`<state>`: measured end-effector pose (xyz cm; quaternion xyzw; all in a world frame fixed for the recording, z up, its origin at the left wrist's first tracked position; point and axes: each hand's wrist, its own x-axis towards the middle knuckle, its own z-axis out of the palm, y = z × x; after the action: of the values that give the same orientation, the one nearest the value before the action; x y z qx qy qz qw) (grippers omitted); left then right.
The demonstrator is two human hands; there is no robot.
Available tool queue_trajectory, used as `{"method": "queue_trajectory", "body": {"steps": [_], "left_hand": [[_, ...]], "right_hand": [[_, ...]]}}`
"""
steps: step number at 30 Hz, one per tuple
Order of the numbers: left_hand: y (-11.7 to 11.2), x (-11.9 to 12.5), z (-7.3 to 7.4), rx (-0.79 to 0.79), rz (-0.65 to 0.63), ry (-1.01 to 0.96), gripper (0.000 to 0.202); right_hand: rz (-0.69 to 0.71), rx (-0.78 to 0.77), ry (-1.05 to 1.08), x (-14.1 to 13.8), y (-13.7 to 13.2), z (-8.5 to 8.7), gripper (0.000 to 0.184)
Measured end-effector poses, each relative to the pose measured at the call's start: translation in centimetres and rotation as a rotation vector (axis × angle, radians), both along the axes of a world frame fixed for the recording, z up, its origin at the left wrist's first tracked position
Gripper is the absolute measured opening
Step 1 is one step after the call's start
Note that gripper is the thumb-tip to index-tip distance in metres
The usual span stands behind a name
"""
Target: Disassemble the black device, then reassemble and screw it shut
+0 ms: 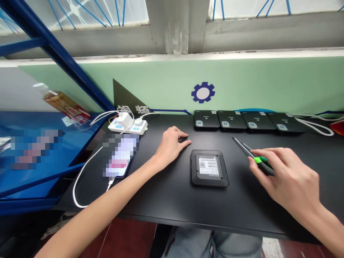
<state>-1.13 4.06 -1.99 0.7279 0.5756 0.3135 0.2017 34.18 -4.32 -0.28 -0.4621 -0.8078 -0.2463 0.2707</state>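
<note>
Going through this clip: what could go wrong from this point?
The small dark part at the left hand's fingertips is hard to see against the black tabletop, so it might be lost if dropped. The metal tips of the green-handled tweezers in the right hand point toward the row of black devices, and could scratch one if the hand slipped.

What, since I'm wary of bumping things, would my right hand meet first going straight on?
Probably the second black device from the left along the wall: the tweezers in your right hand aim there. Depth is hard to judge.
</note>
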Motion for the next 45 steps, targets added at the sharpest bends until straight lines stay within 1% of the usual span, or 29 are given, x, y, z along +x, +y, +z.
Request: {"method": "queue_trajectory", "body": {"steps": [4,7,12,19,24,27,32,37,40,43,45], "left_hand": [[1.2,0.2,0.7,-0.041,-0.007,0.012,0.009],[1.5,0.2,1.1,-0.064,-0.015,-0.001,0.006],[1.4,0.2,0.8,-0.069,0.001,-0.046,0.007],[1.3,0.0,0.2,-0.068,-0.019,-0.069,0.009],[1.5,-0.1,0.1,-0.076,-0.051,-0.057,0.006],[1.4,-0.1,0.1,-0.075,-0.07,-0.035,0.008],[1.1,0.0,0.2,-0.068,-0.091,-0.049,0.012],[1.1,-0.1,0.3,-0.059,-0.054,-0.181,0.012],[1.1,0.0,0.5,-0.089,-0.018,-0.395,0.016],[1.2,0.3,0.5,-0.156,0.019,-0.689,0.024],[1.3,0.4,0.4,-0.178,0.049,-0.799,0.029]], "right_hand": [[0.089,-0.006,0.03,-2.2,1.3,1.3,0.023],[0.152,-0.002,0.041,-3.8,2.3,2.0,0.022],[0.237,-0.028,0.039,-5.6,3.7,2.4,0.017],[0.301,-0.083,0.037,-6.0,4.9,1.8,0.014],[0.336,-0.126,0.027,-6.3,5.5,2.2,0.015],[0.352,-0.134,0.041,-6.6,5.8,2.3,0.015],[0.376,-0.155,0.062,-6.9,5.7,2.0,0.012],[0.376,-0.19,0.094,-6.9,5.3,2.0,0.009],[0.361,-0.252,0.12,-7.1,5.4,2.0,0.007],[0.34,-0.413,0.126,-8.1,6.5,2.0,0.013],[0.342,-0.577,0.107,-9.3,7.9,2.0,0.021]]}}
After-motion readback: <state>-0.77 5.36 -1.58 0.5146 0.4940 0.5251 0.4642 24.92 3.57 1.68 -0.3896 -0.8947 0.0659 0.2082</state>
